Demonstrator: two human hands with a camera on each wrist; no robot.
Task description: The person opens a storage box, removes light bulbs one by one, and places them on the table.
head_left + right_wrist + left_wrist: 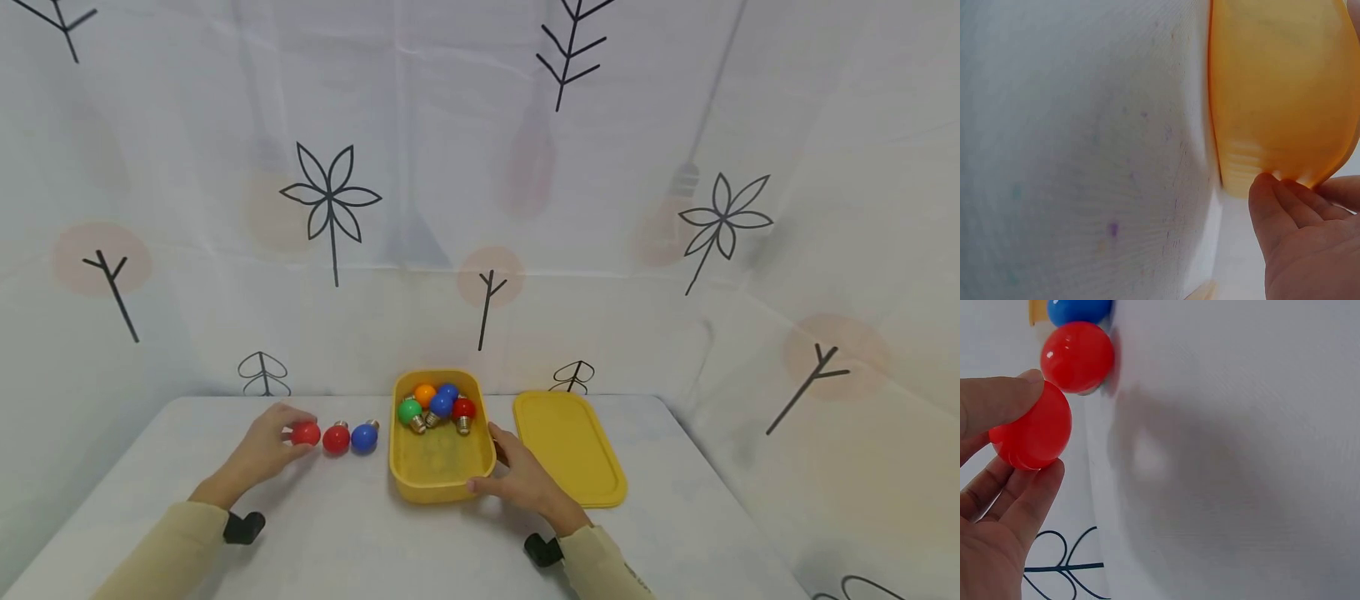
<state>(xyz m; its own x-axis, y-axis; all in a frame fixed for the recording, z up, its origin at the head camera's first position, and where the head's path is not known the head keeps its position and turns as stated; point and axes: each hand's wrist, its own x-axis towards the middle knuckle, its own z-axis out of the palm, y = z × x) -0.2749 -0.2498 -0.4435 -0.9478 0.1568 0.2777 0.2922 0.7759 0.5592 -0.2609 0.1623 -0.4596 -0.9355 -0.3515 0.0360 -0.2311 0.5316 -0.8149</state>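
Observation:
In the head view my left hand pinches a red light bulb between thumb and fingertips; its base is hidden. Right beside it on the table are a second red bulb and a blue bulb. The left wrist view shows the held bulb close to the other red one. My right hand grips the near right corner of a yellow container, thumb at the front and fingers along the side. Inside, several bulbs in orange, blue, green and red lie toward the far end.
A yellow lid lies flat on the table, right of the container. The white table meets a white cloth backdrop printed with black plant drawings. A black wrist strap piece shows at the left sleeve, another at the right.

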